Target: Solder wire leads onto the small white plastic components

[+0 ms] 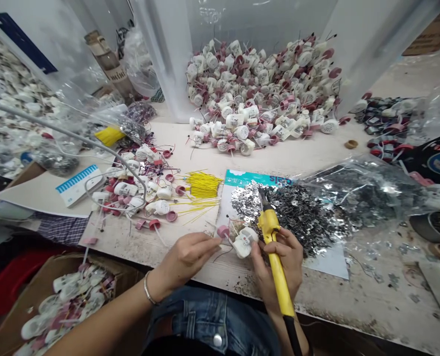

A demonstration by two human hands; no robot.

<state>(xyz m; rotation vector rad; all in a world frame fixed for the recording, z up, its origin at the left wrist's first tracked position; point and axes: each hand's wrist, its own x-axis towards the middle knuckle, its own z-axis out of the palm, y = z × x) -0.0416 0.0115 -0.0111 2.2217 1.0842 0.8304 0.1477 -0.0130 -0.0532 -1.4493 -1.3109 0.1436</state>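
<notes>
Your worktop (201,162) carries a heap of white-and-pink units (264,84) toward its far edge and loose metal pieces (301,212) nearer you. The yellow tool (279,277) sits in the grasp of your right hand (288,254). Your left hand (190,254) has its fingertips drawn together; whether they pinch anything, I cannot tell. The white unit (244,243) is at your right thumb, by the near edge, beside a pink cap (223,231). You seem to be positioning that unit; the next move calls for steady fingertips.
</notes>
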